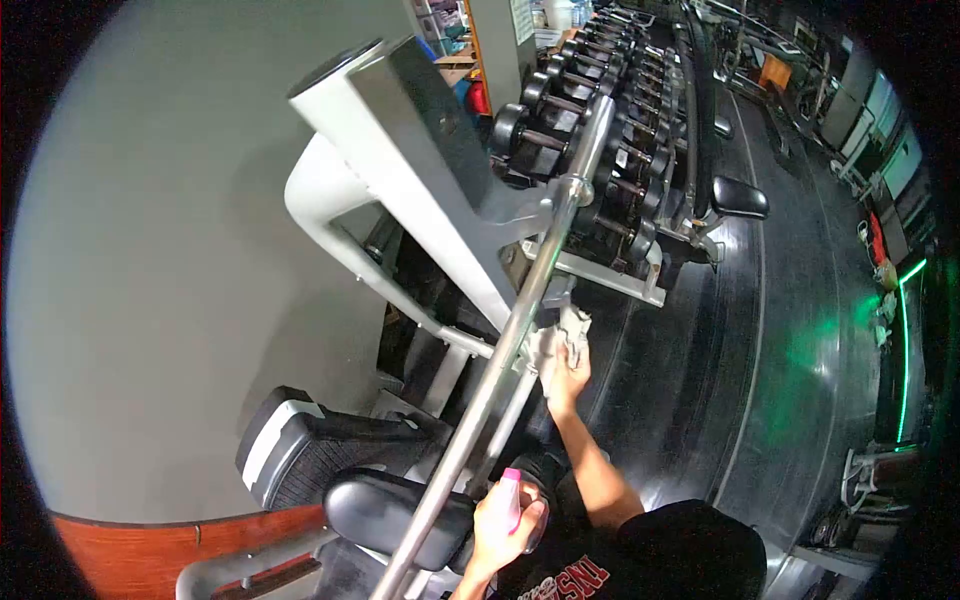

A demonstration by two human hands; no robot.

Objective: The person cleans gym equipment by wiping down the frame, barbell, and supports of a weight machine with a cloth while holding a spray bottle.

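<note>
My right hand (568,372) is closed on a pale crumpled cloth (573,328), which lies against the metal frame just below a long silver barbell (493,378). Whether the cloth touches the bar itself I cannot tell. Lower down, my left hand (503,530) is wrapped round a spray bottle with a pink top (511,485); much of the bottle is hidden by the fingers. The barbell slants across the view, passing close to both hands. Behind it rises a white and grey rack upright (420,180).
A black padded seat (395,512) sits under the barbell's near end. Beyond the upright, a dumbbell rack (605,275) carries several black dumbbells. Grey wall (160,270) stands at the left, dark rubber flooring (700,400) to the right, with another bench pad (738,197) farther off.
</note>
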